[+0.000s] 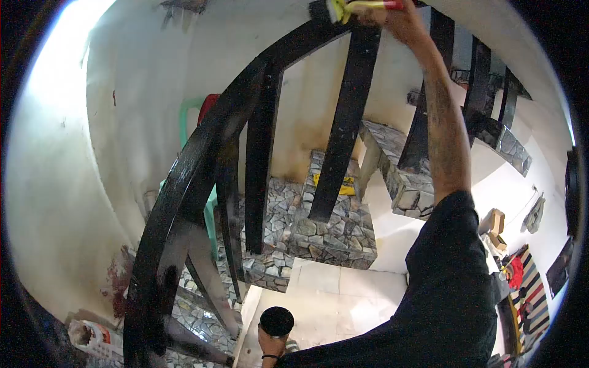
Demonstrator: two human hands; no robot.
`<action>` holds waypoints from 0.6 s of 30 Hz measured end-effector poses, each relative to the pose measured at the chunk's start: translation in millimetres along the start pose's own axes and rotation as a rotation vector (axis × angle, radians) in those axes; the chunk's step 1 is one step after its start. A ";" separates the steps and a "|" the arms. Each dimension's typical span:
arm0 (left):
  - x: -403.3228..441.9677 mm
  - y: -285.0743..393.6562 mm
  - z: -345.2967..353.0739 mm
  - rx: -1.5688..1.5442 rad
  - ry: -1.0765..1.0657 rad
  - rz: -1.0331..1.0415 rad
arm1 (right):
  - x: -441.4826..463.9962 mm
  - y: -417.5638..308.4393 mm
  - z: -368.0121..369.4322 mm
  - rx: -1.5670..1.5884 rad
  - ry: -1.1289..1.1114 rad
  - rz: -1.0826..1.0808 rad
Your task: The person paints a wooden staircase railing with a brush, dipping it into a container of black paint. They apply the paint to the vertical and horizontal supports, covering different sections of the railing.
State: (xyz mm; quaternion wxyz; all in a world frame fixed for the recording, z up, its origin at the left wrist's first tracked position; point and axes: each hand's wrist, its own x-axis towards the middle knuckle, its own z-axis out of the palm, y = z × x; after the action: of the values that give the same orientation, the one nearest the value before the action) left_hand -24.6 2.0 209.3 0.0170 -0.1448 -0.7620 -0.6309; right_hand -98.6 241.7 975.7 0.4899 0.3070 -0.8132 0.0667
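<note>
At the top of the head view, my right hand [383, 15] is closed round the red and yellow handle of a paintbrush [334, 11]. The dark bristles are at the upper part of the black handrail [233, 92]; whether they touch it I cannot tell. Wet-looking shine shows on the rail's lower left part. My left hand [272, 345], low in the middle, is wrapped round a round container [277, 321] with a black top or black contents. Black balusters [346, 122] stand below the rail.
Stone-patterned steps [334, 236] lie behind the balusters, with a yellow item [343, 189] on one. A green chair [184, 119] stands behind the rail. At bottom left is a white container [95, 339]. Boxes [494, 227] and a striped cloth [537, 288] are at right.
</note>
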 end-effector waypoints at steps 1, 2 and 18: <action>2.1 -2.7 -0.5 0.017 -0.019 0.043 | -16.1 -17.5 6.4 0.003 0.019 0.089; 2.3 -5.2 -2.1 0.038 -0.041 0.082 | -32.4 -28.0 6.8 -0.105 -0.073 0.064; 3.6 27.7 -17.6 0.399 -0.283 0.524 | -186.1 -56.5 -0.8 0.618 -0.086 0.589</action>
State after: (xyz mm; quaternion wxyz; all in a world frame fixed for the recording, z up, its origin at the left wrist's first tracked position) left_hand -24.1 -9.8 240.1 0.1004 -0.4148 -0.8020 -0.4179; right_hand -4.4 277.5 809.3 0.3003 0.1967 -0.8276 0.4315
